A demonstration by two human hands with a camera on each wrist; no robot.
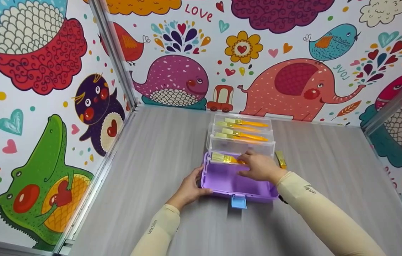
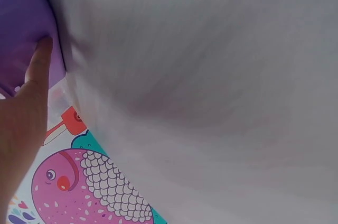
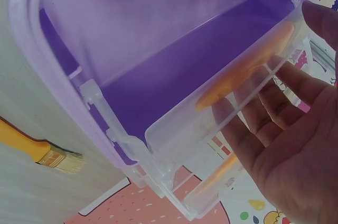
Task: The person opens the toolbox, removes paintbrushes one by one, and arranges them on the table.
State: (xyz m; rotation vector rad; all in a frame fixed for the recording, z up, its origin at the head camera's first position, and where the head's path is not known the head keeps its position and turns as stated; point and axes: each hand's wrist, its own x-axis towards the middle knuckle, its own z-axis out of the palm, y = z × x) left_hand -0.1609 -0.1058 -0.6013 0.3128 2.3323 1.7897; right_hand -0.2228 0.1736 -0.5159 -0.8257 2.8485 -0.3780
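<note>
A purple storage box [image 1: 240, 181] with a blue latch [image 1: 239, 202] stands on the table, its clear tiered trays [image 1: 218, 145] folded out behind. My left hand [image 1: 189, 188] lies against the box's left front corner; a straight finger touches the purple wall [image 2: 26, 23] in the left wrist view. A flat paintbrush [image 1: 222, 158] with pale bristles and an orange handle lies in the lowest tray. My right hand [image 1: 259, 166] reaches over that tray, with its fingers [image 3: 280, 102] extended at the handle [image 3: 248, 76]. The thumb stays apart from the handle, near the tray's rim.
Several more paintbrushes [image 1: 245, 136] lie in the upper trays. One loose paintbrush [image 3: 47, 152] lies on the table right of the box. Printed wall panels [image 1: 179, 81] border the grey table [image 1: 144, 160] at the back and sides.
</note>
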